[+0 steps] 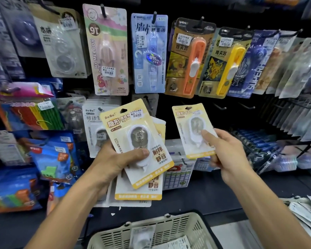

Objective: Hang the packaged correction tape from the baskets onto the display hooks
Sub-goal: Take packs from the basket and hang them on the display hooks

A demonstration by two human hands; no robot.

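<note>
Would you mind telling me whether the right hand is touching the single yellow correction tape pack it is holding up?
Touching. The head view shows the right hand pinching the single pack, thumb pressed on its blister front.

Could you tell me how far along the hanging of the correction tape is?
No yellow pack is seen hung yet. The right hand lifts one yellow pack toward the bare hooks; the left hand grips a stack of packs. More packs lie in the basket.

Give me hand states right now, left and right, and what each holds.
Left hand: closed on a fanned stack of yellow correction tape packs.
Right hand: closed on a single yellow correction tape pack, raised toward the display.
</note>
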